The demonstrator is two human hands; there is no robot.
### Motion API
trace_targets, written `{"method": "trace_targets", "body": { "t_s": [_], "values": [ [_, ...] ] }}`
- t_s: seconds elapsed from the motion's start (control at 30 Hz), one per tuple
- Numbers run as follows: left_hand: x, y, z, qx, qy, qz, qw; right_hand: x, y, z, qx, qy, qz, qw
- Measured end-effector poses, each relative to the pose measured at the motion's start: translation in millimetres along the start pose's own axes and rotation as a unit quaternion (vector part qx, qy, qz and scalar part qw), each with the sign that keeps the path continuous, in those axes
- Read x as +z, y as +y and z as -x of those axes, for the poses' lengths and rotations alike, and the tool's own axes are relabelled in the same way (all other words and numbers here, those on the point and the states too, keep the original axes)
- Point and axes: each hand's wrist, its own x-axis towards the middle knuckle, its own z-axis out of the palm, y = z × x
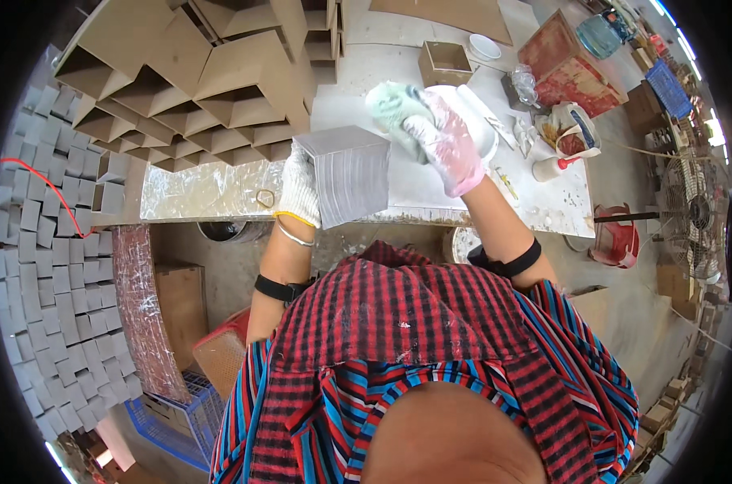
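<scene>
You look down over your red, blue and black striped shirt (430, 355) at a worktable (221, 189) whose surface is pale and smeared. Your left hand (300, 187), in a white knit glove, presses flat against the left side of a grey stack of thin sheets (348, 171) that stands on the near edge of the table, fingers closed against it. Your right hand (445, 143), in a thin pinkish glove, grips a pale green sponge (394, 106) just beyond the stack, above a white dish (481, 127). To the right lie a white squeeze bottle (553, 167) and a messy bag (574, 129). Farther off sit a small open cardboard box (445, 61) and a red box (568, 64). To the far left, folded brown cardboard boxes (196, 73) are piled up, with grey squares (43, 242) covering the floor on the left.
</scene>
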Motion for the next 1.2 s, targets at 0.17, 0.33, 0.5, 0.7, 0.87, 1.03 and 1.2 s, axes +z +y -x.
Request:
{"method": "trace_targets", "body": {
  "t_s": [0.17,0.33,0.5,0.7,0.87,1.03,1.2],
  "values": [
    [-17,-5,-15,0.022,-0.147,-0.004,0.989,19,9,18,-0.175,-0.097,0.021,0.980],
    [-16,-11,3,0.125,-0.111,-0.113,0.979,9,19,18,-0.058,0.041,-0.114,0.991],
    [-40,-14,-3,0.096,-0.127,-0.033,0.987,-10,39,3,-0.029,0.031,-0.271,0.962],
    [-48,-21,-8,0.043,-0.075,-0.005,0.996,4,51,8,0.022,0.029,-0.454,0.890],
    [-38,-20,1,-0.020,-0.156,0.042,0.987,4,68,16,0.029,-0.041,-0.564,0.824],
    [0,-17,15,0.040,-0.088,0.034,0.995,13,65,18,0.008,0.005,-0.557,0.830],
    [-8,-23,7,0.050,-0.066,-0.038,0.996,13,62,21,0.013,0.027,-0.517,0.855]
  ]
}}
